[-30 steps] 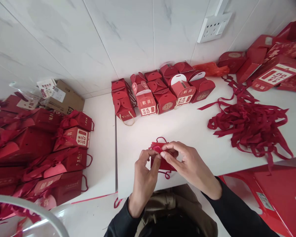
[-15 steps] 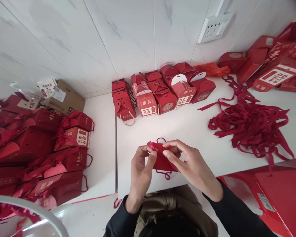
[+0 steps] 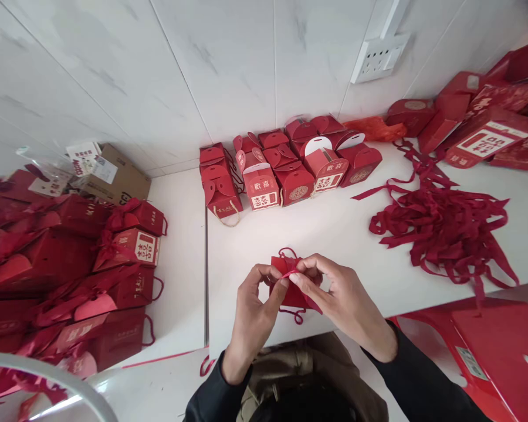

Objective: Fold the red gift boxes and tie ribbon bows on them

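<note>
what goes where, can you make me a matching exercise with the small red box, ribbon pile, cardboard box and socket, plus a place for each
Things
1. small red box
2. ribbon pile
3. cardboard box
4. socket

Places
a. on the tiled wall
b. pinched between the left hand and right hand
c. loose on the white table, right side
d. far left, behind the stacked gift boxes

Pairs: 1-b, 2-c, 3-d, 4-a

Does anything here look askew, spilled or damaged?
Only the red ribbons: a tangled heap at the right of the white table, a few ends trailing over its front edge. The small red box, pinched by the left hand and right hand, looks intact.
</note>
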The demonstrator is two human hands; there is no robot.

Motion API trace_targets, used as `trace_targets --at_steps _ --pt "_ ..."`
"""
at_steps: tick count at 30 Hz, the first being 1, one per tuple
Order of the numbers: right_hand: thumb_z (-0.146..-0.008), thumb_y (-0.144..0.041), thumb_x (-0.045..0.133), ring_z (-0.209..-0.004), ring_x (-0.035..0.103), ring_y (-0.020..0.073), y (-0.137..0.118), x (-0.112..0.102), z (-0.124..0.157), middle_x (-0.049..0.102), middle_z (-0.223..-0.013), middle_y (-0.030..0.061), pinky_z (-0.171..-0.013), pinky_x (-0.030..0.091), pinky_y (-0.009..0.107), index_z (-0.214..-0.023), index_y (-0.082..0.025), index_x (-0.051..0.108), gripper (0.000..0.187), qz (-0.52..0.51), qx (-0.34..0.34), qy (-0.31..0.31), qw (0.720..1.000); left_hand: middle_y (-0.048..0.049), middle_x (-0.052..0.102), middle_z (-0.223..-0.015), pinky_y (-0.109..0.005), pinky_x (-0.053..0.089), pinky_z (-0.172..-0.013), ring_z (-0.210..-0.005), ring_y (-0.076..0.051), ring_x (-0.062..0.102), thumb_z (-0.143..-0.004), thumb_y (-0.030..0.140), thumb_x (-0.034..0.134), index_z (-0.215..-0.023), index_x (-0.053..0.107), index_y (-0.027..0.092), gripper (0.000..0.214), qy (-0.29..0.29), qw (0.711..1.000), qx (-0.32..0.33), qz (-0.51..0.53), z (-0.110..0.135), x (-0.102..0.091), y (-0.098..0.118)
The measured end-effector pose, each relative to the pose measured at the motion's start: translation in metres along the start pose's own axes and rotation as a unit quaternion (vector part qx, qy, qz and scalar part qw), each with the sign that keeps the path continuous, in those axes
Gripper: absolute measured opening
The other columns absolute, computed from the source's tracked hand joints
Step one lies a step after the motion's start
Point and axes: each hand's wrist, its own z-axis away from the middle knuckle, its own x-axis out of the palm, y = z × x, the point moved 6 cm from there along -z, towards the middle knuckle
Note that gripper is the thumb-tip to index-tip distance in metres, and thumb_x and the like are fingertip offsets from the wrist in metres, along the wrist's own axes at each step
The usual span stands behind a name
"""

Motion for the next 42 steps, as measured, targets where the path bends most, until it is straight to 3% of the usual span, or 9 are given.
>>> trace_targets --at_steps 4,8,11,15,18,26,32,37,42 --pt "-0.099 -0.048 0.059 -0.063 0.060 0.0137 0.005 -0.002 -0.001 0.066 -0.075 -0.0009 -0.045 0.042 0.022 -0.095 -0.024 0.066 0.025 0.007 0.011 0.008 1.000 0.0002 0.062 -0.085 -0.028 0.047 -0.077 -0.080 -0.014 0.056 -0.094 0.029 0.064 -0.097 0.062 0.021 0.010 -0.004 1.000 0.028 -0.002 -0.001 -0.002 0.001" --pt "-0.102 -0.043 0.055 -0.069 0.064 0.0146 0.003 0.000 -0.004 0.070 -0.086 0.0004 -0.048 0.045 0.022 -0.102 -0.025 0.068 0.023 0.042 -0.005 -0.033 0.999 0.0005 0.066 -0.086 -0.029 0.047 -0.082 -0.082 -0.015 0.058 -0.095 0.025 0.062 -0.123 0.064 0.024 0.029 -0.054 0.995 0.067 -0.048 -0.004 0.000 0.006" --pt "-0.103 -0.039 0.055 -0.080 0.067 0.0154 -0.004 0.001 -0.004 0.072 -0.094 0.0003 -0.054 0.049 0.023 -0.105 -0.026 0.068 0.019 0.066 -0.037 -0.056 0.996 -0.0010 0.069 -0.087 -0.029 0.046 -0.079 -0.083 -0.016 0.059 -0.095 0.025 0.062 -0.107 0.072 0.024 0.015 -0.064 0.992 0.078 -0.079 -0.008 -0.001 0.007" --pt "-0.101 -0.033 0.058 -0.091 0.069 0.0169 -0.011 -0.009 -0.002 0.072 -0.106 0.0016 -0.075 0.056 0.027 -0.118 -0.026 0.066 0.019 0.088 -0.075 -0.028 0.993 -0.0034 0.068 -0.096 -0.029 0.046 -0.080 -0.091 -0.017 0.060 -0.094 0.028 0.065 -0.088 0.069 0.022 0.010 0.018 0.993 0.083 -0.077 -0.011 -0.010 0.006" --pt "-0.099 -0.025 0.061 -0.088 0.069 0.0158 -0.015 -0.017 0.000 0.072 -0.101 0.0006 -0.080 0.056 0.027 -0.112 -0.025 0.067 0.014 0.113 -0.100 -0.016 0.988 -0.0050 0.067 -0.110 -0.031 0.046 -0.088 -0.104 -0.019 0.060 -0.094 0.029 0.065 -0.088 0.064 0.021 0.010 0.036 0.993 0.092 -0.068 -0.009 -0.010 0.006" --pt "-0.100 -0.020 0.062 -0.086 0.063 0.0147 -0.033 -0.016 0.001 0.065 -0.089 0.0003 -0.078 0.052 0.025 -0.100 -0.023 0.070 0.009 0.138 -0.200 -0.023 0.970 -0.0006 0.068 -0.083 -0.027 0.045 -0.072 -0.077 -0.014 0.058 -0.094 0.026 0.063 -0.094 0.068 0.021 0.008 0.006 0.993 0.100 -0.067 -0.007 0.003 0.011" --pt "-0.099 -0.021 0.064 -0.085 0.066 0.0135 -0.026 -0.012 -0.002 0.068 -0.093 -0.0011 -0.078 0.053 0.025 -0.103 -0.024 0.068 0.006 0.106 -0.149 -0.030 0.983 -0.0016 0.071 -0.087 -0.027 0.043 -0.071 -0.077 -0.014 0.055 -0.096 0.020 0.057 -0.099 0.074 0.022 0.017 -0.097 0.989 0.078 -0.073 -0.010 0.015 0.017" --pt "-0.099 -0.020 0.064 -0.089 0.067 0.0139 -0.024 -0.013 -0.004 0.069 -0.093 -0.0016 -0.082 0.053 0.025 -0.099 -0.025 0.068 0.006 0.093 -0.142 -0.030 0.985 0.0012 0.061 -0.077 -0.026 0.041 -0.069 -0.069 -0.012 0.048 -0.090 0.013 0.057 -0.090 0.069 0.018 0.013 -0.187 0.978 0.069 -0.056 -0.008 0.022 0.029" --pt "-0.103 -0.028 0.059 -0.100 0.065 0.0166 -0.022 -0.011 -0.005 0.068 -0.102 0.0013 -0.089 0.053 0.028 -0.104 -0.026 0.071 0.012 0.064 -0.133 -0.046 0.988 0.0008 0.058 -0.073 -0.026 0.039 -0.065 -0.068 -0.012 0.046 -0.095 0.028 0.057 -0.083 0.065 0.015 0.019 -0.177 0.983 0.021 -0.045 -0.010 0.025 0.022"
